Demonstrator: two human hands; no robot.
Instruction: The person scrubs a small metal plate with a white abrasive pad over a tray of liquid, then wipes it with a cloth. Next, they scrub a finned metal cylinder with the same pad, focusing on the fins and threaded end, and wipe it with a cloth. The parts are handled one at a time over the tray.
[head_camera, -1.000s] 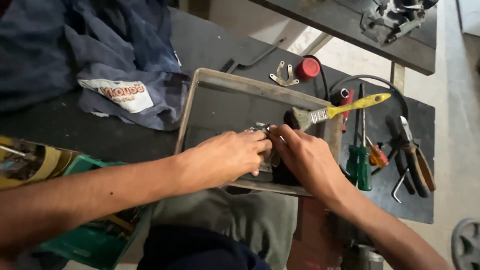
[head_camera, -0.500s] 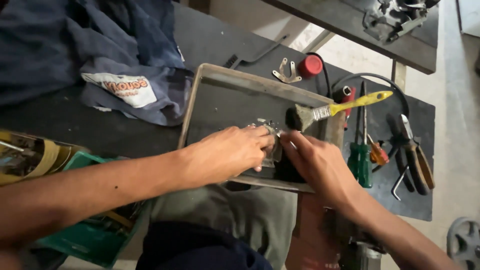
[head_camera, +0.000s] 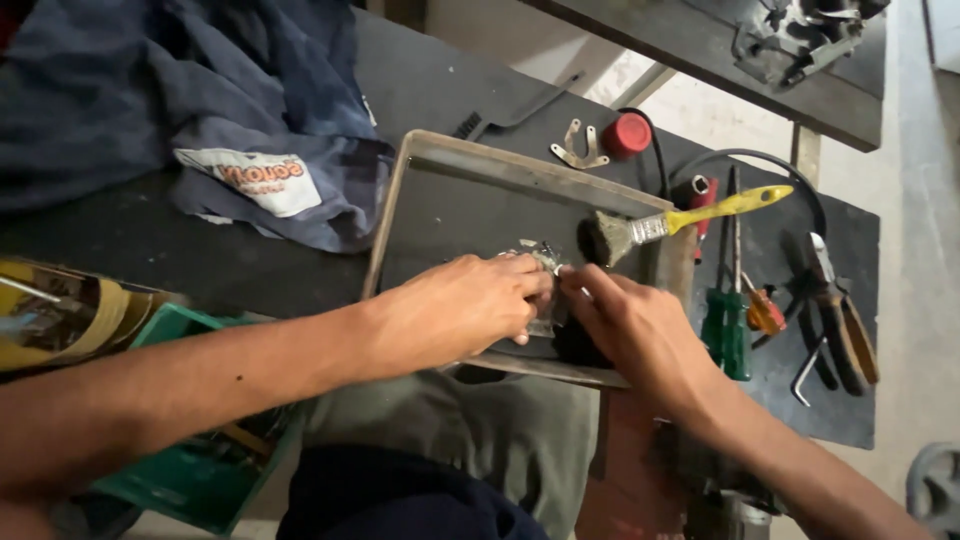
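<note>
Both hands meet over a shallow metal tray (head_camera: 440, 190) at the middle of the frame, working a small metal part (head_camera: 545, 262) between them. Coming in from the lower left, the left hand (head_camera: 455, 310) lies palm down with its fingers curled together over the part, covering most of it. From the lower right, the right hand (head_camera: 635, 330) reaches in with its fingertips pinched on the part's right edge, so the two hands touch tip to tip. Only a sliver of bright metal shows above the knuckles, just left of the frame's centre, and its long axis cannot be read. Neither hand is clearly nearer, since both are on it. Just above the right hand a yellow-handled brush (head_camera: 680, 220) rests with its bristles inside the tray and its handle pointing to the upper right. On the dark counter (head_camera: 200, 250) to the right lie a green-handled screwdriver (head_camera: 725, 325), pliers (head_camera: 840, 310) and a red cap (head_camera: 627, 135). Blue cloth (head_camera: 200, 90) is bunched at upper left.
</note>
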